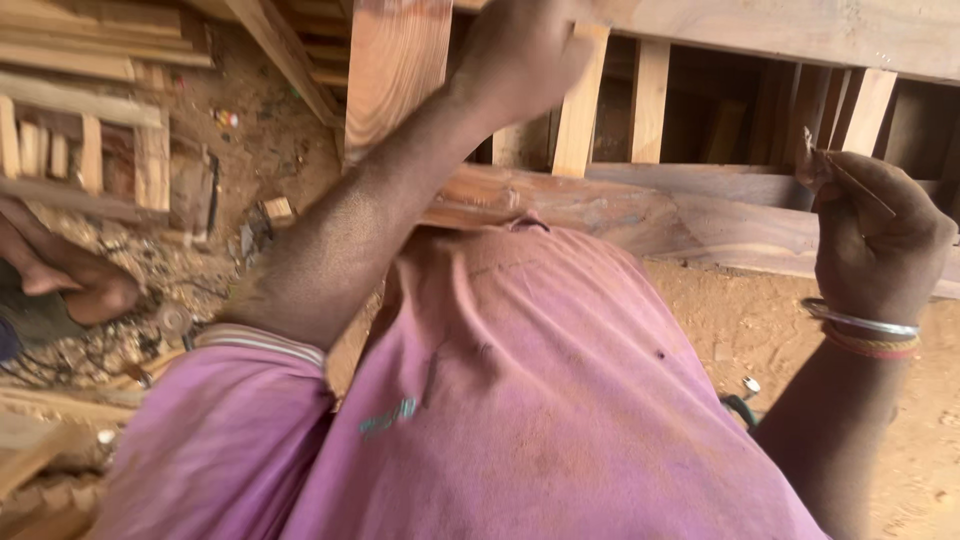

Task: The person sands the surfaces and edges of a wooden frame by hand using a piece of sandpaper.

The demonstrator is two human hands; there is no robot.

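two hands raised at a slatted wooden frame

two hands are seen lifted toward a wooden frame (700, 215) that fills the upper half of the view, from about eleven o'clock round to three o'clock. the left hand (520, 50) is held at twelve o'clock, blurred, curled against an upright slat (580, 110) and beside a broad reddish plank (395, 70); whether the fingers are clamped on the wood cannot be told. the right hand (875, 240) is held at three o'clock, well apart from the left, its fingers pinched together on a thin nail-like piece (855, 180) that slants across the knuckles. a metal bangle (860, 320) and a red-and-yellow band (872, 345) are worn on that wrist.

the frame's lower rail is laid across the middle of the view, just above a pink shirt (530, 400) that takes up the whole lower centre, from five to eight o'clock. several pale upright slats are set between the rails, with dark gaps between them.

sandy ground (740, 320) is seen at four o'clock. at nine o'clock another person's bare foot (70, 285) is rested on wood shavings, and stacked timber (90, 110) is piled at ten o'clock.
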